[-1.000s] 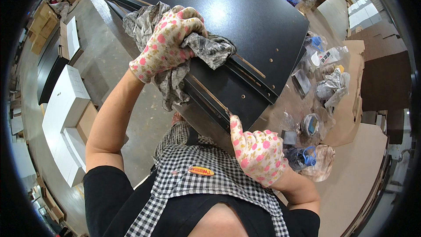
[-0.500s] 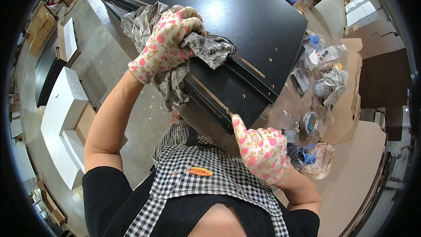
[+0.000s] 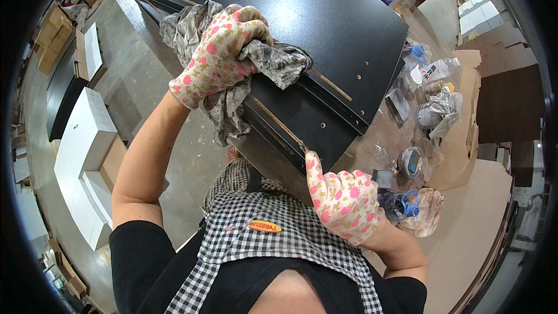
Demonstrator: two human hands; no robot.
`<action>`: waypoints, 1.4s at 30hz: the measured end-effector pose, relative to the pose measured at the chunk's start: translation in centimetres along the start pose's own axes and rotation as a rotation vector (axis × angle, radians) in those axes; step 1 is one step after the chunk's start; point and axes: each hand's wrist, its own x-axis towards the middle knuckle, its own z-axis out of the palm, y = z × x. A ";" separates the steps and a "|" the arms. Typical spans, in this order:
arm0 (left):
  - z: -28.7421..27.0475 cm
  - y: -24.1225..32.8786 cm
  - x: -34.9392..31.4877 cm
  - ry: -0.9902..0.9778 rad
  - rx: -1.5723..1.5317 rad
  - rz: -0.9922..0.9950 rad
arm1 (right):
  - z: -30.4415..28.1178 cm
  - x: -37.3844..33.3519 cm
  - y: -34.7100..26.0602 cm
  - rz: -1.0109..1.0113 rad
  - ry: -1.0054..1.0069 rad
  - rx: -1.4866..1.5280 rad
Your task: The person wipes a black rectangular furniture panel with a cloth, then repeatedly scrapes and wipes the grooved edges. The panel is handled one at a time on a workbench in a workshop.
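Observation:
My left hand (image 3: 224,52), in a flowered glove, is closed on a crumpled, stained grey rag (image 3: 282,64), which hangs down over the edges of stacked black panels (image 3: 325,17). A lower black panel (image 3: 285,107) juts out toward me, with a narrow bare-wood groove (image 3: 276,121) along its edge. At the near end of that groove is the forefinger of my gloved right hand (image 3: 346,200), stretched forward while its other fingers curl in. A small dark tip shows at that fingertip; what the hand holds, if anything, is hidden.
Right of the panels lie plastic bottles (image 3: 439,70), a wrapped tub (image 3: 433,113), a dark blue-handled container (image 3: 398,204) and a roll of tape (image 3: 411,161). Brown cardboard (image 3: 465,209) spreads at the right. White boards (image 3: 87,134) stand on the floor at left.
My right hand has shifted slightly left, its fingertip staying near the groove's end. My left hand and the rag have barely moved.

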 end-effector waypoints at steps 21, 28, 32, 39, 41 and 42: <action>0.1 -0.2 -0.1 0.014 0.008 0.000 | -0.7 -0.3 0.5 -0.019 -0.109 0.113; 0.1 -0.2 -0.1 0.000 0.010 -0.007 | -0.3 -1.0 0.4 -0.072 -0.088 -0.090; 0.1 -0.3 -0.2 -0.014 -0.010 -0.034 | 0.1 -1.0 0.9 -0.059 -0.031 -0.026; 0.4 -0.5 -0.2 -0.004 0.004 -0.009 | 1.5 -0.9 1.3 0.206 0.238 0.603; 0.5 -0.5 -0.2 -0.003 0.032 -0.010 | 1.9 -1.1 1.0 0.211 0.274 0.609; 0.5 -0.5 -0.2 -0.004 0.047 -0.008 | 2.0 -1.2 0.9 0.215 0.285 0.616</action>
